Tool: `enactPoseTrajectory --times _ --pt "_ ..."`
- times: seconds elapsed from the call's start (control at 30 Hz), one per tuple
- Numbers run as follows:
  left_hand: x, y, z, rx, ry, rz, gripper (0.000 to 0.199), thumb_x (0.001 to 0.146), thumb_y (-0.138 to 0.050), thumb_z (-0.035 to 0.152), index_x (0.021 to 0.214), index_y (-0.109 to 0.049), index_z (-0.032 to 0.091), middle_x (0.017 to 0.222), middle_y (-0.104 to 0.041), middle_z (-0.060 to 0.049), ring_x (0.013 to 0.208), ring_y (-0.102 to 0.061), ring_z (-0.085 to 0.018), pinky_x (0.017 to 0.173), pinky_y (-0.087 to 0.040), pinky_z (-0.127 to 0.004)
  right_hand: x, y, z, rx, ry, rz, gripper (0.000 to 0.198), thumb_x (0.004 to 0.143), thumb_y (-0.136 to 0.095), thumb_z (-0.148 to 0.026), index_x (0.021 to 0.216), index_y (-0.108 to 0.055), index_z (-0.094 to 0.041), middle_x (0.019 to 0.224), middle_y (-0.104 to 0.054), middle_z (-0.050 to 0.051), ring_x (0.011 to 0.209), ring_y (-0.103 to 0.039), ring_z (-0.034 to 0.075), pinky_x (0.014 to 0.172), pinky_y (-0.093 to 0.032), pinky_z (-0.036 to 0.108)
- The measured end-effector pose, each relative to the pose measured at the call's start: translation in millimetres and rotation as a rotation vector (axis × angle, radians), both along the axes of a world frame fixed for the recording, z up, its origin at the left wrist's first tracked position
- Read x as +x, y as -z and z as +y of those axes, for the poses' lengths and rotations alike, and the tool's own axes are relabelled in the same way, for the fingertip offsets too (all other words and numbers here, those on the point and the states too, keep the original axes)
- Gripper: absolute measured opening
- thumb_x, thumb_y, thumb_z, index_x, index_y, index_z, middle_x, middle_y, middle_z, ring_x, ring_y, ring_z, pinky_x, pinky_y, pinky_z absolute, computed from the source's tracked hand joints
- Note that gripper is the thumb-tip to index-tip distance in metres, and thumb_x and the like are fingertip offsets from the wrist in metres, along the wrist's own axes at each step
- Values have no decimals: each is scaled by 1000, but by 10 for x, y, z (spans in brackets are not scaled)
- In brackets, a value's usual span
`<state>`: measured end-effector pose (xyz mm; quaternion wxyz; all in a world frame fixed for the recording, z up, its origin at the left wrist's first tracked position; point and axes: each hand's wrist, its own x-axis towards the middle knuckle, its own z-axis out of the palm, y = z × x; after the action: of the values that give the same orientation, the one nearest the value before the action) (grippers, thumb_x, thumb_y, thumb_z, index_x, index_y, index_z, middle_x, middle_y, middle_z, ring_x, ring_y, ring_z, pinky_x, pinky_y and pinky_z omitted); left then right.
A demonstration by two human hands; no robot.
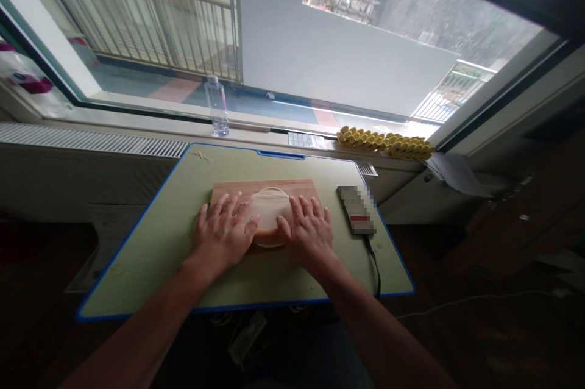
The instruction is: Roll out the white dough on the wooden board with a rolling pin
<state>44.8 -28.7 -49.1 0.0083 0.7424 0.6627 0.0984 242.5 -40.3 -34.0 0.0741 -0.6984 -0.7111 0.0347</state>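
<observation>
A round, flat sheet of dough (pixel 272 201) lies on a wooden board (pixel 265 185) in the middle of the small table. Across its near part runs a wooden rolling pin (pixel 266 236), whose ends are hidden beneath my palms. My left hand (pixel 225 227) rests palm down over the pin's left side, fingers spread and stretched forward onto the board and dough edge. On the right side, my right hand (pixel 309 227) lies the same way, with its fingers extended and its thumb toward the dough's middle. Neither hand wraps its fingers around the pin.
The pale green table (pixel 155 255) has a blue rim. A phone (pixel 356 211) with a black cable (pixel 375 264) lies to the right. On the windowsill stand a clear bottle (pixel 217 105) and yellow egg cartons (pixel 386 142). Thin scraps (pixel 201 156) lie at the table's far left.
</observation>
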Motion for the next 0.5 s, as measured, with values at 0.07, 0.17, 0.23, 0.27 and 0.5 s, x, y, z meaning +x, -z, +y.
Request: enactPoseTrajectory --times 0.07,0.17,0.23,0.27,0.5 --pt "-5 -10 116 -42 -3 1 63 105 -40 51 163 -55 31 174 -46 -10 162 -40 -38 132 -28 -67 6 -13 98 -10 -10 6 71 109 -42 -63 171 -43 -28 176 -41 7 165 -31 37 133 -23 62" --pt "-32 3 294 -97 6 -2 66 106 -36 55 165 -52 31 177 -42 -10 164 -37 -37 133 -24 -68 15 -30 250 -40 -15 29 73 109 -42 -66 173 -40 -30 178 -37 6 166 -27 37 134 -20 62" --pt "-54 24 406 -105 22 -3 67 107 -32 58 166 -50 32 177 -41 -9 164 -35 -36 133 -23 -68 17 -41 353 -72 -15 52 76 108 -41 -68 174 -37 -30 180 -34 6 167 -24 37 134 -18 62" --pt "-63 32 459 -102 29 -4 68 107 -31 59 167 -50 32 177 -41 -10 164 -35 -36 132 -24 -68 16 -48 404 -92 -14 62 77 108 -41 -69 174 -36 -30 180 -33 6 168 -23 37 134 -17 63" --pt "-55 -31 761 -89 19 -47 69 106 -31 57 162 -54 23 174 -45 -16 161 -38 -38 130 -26 -71 16 -83 739 -155 1 114 81 107 -41 -71 175 -34 -27 181 -31 8 168 -22 37 134 -16 64"
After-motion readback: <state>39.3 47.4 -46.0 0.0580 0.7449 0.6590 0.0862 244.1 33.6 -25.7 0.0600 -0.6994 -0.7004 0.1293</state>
